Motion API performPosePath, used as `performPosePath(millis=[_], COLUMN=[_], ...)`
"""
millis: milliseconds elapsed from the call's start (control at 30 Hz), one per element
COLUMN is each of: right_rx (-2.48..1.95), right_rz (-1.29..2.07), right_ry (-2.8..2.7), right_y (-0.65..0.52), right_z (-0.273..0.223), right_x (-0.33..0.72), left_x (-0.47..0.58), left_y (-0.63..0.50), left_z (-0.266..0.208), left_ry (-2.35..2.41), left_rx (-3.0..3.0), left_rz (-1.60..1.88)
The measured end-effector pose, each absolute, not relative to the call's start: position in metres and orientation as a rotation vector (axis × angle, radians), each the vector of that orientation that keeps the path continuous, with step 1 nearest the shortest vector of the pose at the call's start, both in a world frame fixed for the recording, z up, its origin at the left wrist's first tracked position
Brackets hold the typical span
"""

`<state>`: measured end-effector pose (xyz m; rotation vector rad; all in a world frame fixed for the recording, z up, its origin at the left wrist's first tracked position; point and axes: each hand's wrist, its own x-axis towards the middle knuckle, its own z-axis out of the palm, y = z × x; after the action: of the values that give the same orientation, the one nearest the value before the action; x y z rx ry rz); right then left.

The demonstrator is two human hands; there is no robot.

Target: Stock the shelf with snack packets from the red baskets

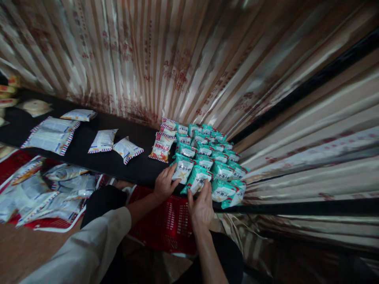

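Teal-and-white snack packets [204,150] stand in close rows at the right end of a long black shelf [145,173]. My left hand [166,182] rests at the left edge of a front-row packet [183,169], fingers stretched and thumb apart. Against the lower part of the neighbouring front packet [197,177] lies my right hand [201,205], its fingers spread on the wrapper. Neither hand visibly lifts a packet. Left of the teal rows, red-and-white snack packets [161,146] stand in a short line.
White packets with striped edges [103,141] lie scattered further left on the shelf. Below, a red bag [55,225] holds several similar packets. Another red container [162,232] sits under my arms. Pleated curtain [142,59] hangs behind, with a dark bar [296,94] at right.
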<state>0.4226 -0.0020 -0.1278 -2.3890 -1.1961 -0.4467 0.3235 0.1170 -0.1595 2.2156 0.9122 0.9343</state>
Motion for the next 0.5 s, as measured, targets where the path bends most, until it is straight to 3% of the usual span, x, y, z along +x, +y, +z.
performPosePath(millis=[500], right_rx=[-2.24], right_rz=[-0.454], right_ry=[-1.128], right_y=[0.011], right_z=[-0.111], right_x=[0.427], left_x=[0.315], left_y=[0.128], left_z=[-0.165], left_ry=[0.881], left_rx=[2.296], left_rz=[1.004])
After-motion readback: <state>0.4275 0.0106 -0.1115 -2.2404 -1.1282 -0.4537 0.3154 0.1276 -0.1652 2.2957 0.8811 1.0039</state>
